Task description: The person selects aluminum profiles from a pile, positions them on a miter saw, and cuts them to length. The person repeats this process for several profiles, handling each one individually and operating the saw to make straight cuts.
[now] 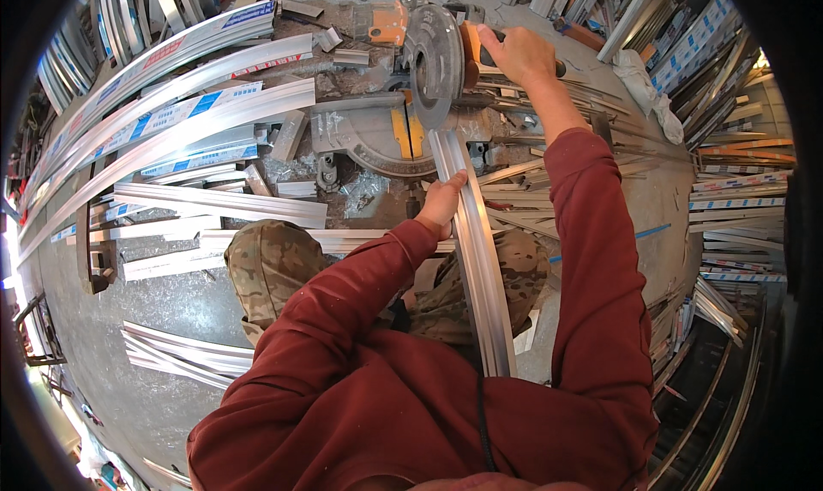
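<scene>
A long silver aluminium profile (pixel 477 259) runs from my lap up onto the base of a mitre saw (pixel 377 139). My left hand (pixel 441 204) grips the profile's left edge just below the saw table. My right hand (pixel 519 54) is closed on the saw's handle at the top, beside the round blade guard (pixel 433 62), which hangs over the far end of the profile. I am squatting, with camouflage trousers (pixel 270 264) and dark red sleeves in view.
Long wrapped aluminium profiles (pixel 171 114) lie bowed across the floor at left. Shorter cut lengths (pixel 214 204) and offcuts lie near my left knee. More stacked profiles (pixel 737 191) line the right side. Metal scraps surround the saw.
</scene>
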`<state>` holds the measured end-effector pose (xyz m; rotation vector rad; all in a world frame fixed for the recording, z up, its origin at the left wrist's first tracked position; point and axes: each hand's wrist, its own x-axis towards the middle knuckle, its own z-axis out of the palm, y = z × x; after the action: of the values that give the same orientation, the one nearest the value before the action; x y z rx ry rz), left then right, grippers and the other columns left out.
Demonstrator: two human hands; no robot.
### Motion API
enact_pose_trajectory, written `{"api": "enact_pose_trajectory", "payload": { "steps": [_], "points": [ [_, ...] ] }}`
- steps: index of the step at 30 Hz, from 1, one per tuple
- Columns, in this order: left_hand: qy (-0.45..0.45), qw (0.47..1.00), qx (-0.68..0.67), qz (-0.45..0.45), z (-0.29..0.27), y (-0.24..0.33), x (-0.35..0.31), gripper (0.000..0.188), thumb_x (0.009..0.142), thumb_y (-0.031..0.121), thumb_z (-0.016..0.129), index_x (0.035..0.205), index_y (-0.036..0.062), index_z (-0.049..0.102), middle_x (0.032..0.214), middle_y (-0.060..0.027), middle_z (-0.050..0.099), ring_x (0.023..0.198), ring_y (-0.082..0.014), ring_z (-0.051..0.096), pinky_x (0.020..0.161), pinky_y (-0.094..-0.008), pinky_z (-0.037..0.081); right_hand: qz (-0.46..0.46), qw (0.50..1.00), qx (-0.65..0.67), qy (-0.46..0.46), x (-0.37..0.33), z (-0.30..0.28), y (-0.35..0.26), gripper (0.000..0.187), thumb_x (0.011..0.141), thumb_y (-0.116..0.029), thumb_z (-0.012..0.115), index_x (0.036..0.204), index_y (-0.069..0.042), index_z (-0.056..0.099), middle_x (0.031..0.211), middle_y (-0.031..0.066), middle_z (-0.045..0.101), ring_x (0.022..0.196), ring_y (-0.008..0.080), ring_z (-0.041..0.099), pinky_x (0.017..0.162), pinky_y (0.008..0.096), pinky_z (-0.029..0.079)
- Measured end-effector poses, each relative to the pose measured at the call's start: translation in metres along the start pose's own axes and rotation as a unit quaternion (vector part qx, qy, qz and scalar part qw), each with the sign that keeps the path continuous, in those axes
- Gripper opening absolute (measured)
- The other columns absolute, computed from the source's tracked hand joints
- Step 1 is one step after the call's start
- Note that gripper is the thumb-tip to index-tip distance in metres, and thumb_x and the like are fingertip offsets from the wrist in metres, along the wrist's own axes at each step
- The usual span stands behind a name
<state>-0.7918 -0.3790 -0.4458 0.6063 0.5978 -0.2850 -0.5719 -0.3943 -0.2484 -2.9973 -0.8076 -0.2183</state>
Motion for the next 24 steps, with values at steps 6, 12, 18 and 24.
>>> {"api": "enact_pose_trajectory", "payload": {
  "steps": [6, 12, 18, 24],
  "points": [
    [-0.007, 1.000, -0.002, -0.001, 0.003, 0.006, -0.007, 0.040, 0.100, 0.034, 0.051, 0.115, -0.0019, 0.057, 0.098, -0.0111, 0.066, 0.083, -0.0220, 0.066, 0.071, -0.0368, 0.056, 0.003, 1.000, 0.000, 0.013, 0.001, 0.001, 0.002, 0.077, 0.089, -0.068, 0.039, 0.075, -0.001, 0.073, 0.077, 0.0218, 0.069, 0.075, 0.0376, 0.067, 0.067, 0.0479, 0.050],
    [0.004, 1.000, -0.003, -0.012, -0.005, -0.001, 0.003, 0.038, 0.100, 0.035, 0.051, 0.111, -0.0009, 0.058, 0.096, -0.0106, 0.066, 0.080, -0.0214, 0.066, 0.068, -0.0370, 0.057, 0.006, 1.000, 0.007, 0.005, 0.001, -0.001, 0.000, 0.077, 0.089, -0.067, 0.040, 0.076, 0.000, 0.073, 0.076, 0.0217, 0.069, 0.074, 0.0380, 0.067, 0.068, 0.0474, 0.051],
    [0.014, 1.000, -0.006, -0.004, 0.001, 0.004, -0.005, 0.041, 0.099, 0.035, 0.052, 0.116, -0.0015, 0.056, 0.099, -0.0118, 0.065, 0.084, -0.0237, 0.066, 0.071, -0.0395, 0.057, 0.006, 1.000, 0.014, 0.020, 0.003, 0.002, 0.002, 0.078, 0.089, -0.068, 0.039, 0.075, 0.001, 0.073, 0.076, 0.0219, 0.069, 0.074, 0.0382, 0.067, 0.069, 0.0472, 0.051],
    [0.003, 1.000, -0.022, 0.000, 0.006, 0.011, -0.018, 0.042, 0.099, 0.035, 0.053, 0.119, -0.0015, 0.055, 0.105, -0.0127, 0.064, 0.089, -0.0242, 0.065, 0.076, -0.0405, 0.056, 0.013, 1.000, 0.020, -0.001, 0.007, -0.001, 0.003, 0.075, 0.089, -0.069, 0.040, 0.078, -0.001, 0.072, 0.074, 0.0215, 0.067, 0.074, 0.0390, 0.065, 0.069, 0.0464, 0.049]
  ]
}}
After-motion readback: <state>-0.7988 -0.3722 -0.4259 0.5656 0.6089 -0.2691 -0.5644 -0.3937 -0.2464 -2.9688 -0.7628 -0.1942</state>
